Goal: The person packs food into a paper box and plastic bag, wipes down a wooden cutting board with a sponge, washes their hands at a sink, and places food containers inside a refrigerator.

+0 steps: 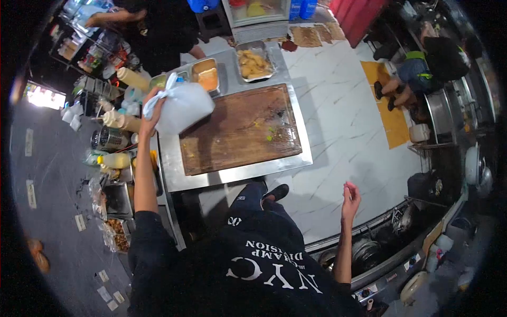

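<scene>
A full white plastic bag, knotted at the top, hangs from my left hand, whose fingers wrap round its knot. The bag is over the left corner of a worn wooden cutting board and hides part of it. Small green and yellow scraps lie on the board. My right hand is raised over the floor to the right of the metal table, away from any object; its fingers are slightly curled and apart, with nothing seen in them.
Behind the board are a tray of yellow food pieces and an orange-filled container. Squeeze bottles line the left. One person stands at the back left, another at the right. Pans sit low right.
</scene>
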`<state>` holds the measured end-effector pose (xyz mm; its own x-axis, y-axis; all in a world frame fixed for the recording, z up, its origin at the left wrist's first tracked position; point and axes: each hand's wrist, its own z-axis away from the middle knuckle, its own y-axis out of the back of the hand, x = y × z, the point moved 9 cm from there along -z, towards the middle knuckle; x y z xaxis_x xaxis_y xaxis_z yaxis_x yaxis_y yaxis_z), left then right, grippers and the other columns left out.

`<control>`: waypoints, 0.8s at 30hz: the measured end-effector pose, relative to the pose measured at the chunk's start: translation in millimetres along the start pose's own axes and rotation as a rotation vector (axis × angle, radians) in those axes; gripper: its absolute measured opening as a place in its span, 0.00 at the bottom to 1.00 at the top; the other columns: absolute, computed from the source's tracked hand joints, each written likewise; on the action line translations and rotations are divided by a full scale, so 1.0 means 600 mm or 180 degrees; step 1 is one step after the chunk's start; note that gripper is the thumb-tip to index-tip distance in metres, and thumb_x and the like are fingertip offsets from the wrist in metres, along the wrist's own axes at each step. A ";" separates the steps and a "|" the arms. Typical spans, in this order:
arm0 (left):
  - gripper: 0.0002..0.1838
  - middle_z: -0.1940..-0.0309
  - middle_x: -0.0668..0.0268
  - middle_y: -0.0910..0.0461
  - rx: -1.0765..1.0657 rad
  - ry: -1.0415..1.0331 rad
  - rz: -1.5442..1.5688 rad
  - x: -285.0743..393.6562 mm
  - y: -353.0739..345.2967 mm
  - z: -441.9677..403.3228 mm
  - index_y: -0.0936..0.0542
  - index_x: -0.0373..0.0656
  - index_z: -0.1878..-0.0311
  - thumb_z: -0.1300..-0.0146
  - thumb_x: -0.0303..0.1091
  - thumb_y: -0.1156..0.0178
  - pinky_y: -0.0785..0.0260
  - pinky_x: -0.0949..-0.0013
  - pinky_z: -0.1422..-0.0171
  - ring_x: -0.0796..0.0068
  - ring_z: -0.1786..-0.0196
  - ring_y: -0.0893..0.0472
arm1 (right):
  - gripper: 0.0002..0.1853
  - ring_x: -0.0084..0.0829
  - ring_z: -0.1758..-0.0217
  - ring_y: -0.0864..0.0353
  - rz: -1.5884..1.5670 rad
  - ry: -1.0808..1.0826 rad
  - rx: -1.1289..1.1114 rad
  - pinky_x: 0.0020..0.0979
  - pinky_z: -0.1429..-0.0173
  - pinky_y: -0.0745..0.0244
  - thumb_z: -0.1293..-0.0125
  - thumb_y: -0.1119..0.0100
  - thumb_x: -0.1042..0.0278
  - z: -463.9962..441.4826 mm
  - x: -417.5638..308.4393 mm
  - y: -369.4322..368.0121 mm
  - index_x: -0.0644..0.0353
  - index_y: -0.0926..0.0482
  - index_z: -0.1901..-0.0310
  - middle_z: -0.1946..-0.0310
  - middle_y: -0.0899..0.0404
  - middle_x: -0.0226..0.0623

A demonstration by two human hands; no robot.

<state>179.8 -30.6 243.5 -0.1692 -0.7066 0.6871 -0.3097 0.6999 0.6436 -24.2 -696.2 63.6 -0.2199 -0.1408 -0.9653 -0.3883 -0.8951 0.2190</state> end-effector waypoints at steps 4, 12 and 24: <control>0.05 0.71 0.68 0.28 -0.0273 -0.0203 -0.0012 -0.067 -0.015 0.039 0.27 0.39 0.60 0.38 0.28 0.46 0.36 0.74 0.61 0.79 0.66 0.30 | 0.09 0.24 0.54 0.25 0.0034 -0.0019 -0.0045 0.24 0.48 0.31 0.35 0.44 0.72 -0.004 -0.007 -0.030 0.65 0.23 0.56 0.60 0.21 0.34; 0.08 0.70 0.67 0.27 -0.0017 0.0733 0.0183 -0.126 -0.003 0.117 0.26 0.40 0.56 0.38 0.27 0.45 0.35 0.74 0.58 0.78 0.65 0.29 | 0.11 0.19 0.58 0.25 0.0524 -0.0147 -0.0522 0.23 0.57 0.31 0.35 0.43 0.68 -0.003 -0.027 -0.143 0.61 0.22 0.54 0.61 0.21 0.28; 0.32 0.40 0.54 0.34 0.0933 0.0876 -0.0013 -0.122 0.005 0.186 0.37 0.34 0.37 0.43 0.28 0.35 0.44 0.64 0.33 0.61 0.39 0.32 | 0.11 0.21 0.53 0.26 0.0911 -0.0314 -0.1181 0.23 0.58 0.28 0.37 0.43 0.72 0.007 -0.063 -0.283 0.58 0.22 0.53 0.56 0.23 0.28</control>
<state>86.8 11.5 157.6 0.0773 -0.6271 0.7751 -0.5703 0.6098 0.5503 46.4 -537.4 63.6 -0.3623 -0.3790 -0.8515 0.0420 -0.9193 0.3913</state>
